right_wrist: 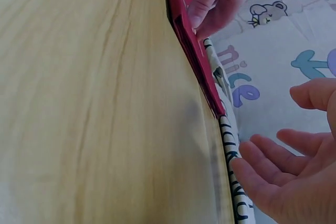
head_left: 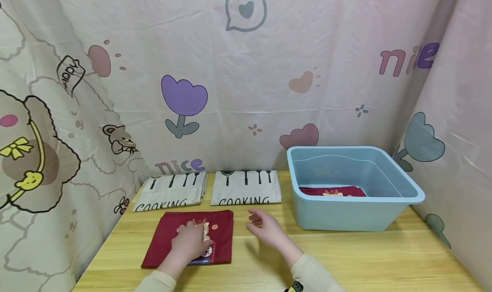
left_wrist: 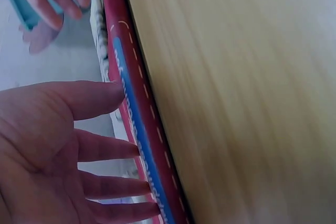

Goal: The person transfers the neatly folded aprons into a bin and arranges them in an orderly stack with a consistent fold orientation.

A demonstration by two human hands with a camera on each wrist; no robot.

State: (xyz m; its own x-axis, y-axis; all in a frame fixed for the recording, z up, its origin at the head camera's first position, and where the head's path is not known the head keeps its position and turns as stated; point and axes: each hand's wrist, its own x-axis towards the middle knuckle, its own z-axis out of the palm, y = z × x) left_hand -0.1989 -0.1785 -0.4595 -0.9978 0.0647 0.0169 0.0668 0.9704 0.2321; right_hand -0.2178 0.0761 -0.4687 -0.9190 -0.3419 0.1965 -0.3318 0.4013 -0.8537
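Observation:
A folded dark red cloth (head_left: 161,240) with a cartoon print and a blue label strip lies flat on the table. My left hand (head_left: 188,243) rests on its middle, fingertips touching the print. In the left wrist view the thumb and fingers (left_wrist: 110,184) are spread, their tips at the cloth. My right hand (head_left: 267,228) hovers over the table between the red cloth and the blue tub (head_left: 346,215), its fingers loosely bent and holding nothing. Inside the tub lies another red cloth (head_left: 353,191), partly hidden by the tub's front wall.
Behind the red cloth lie two folded white cloths printed COOKING, one on the left (head_left: 169,194) and one in the middle (head_left: 246,191). A printed curtain (head_left: 246,83) hangs behind the wooden table (head_left: 346,258) and at both sides.

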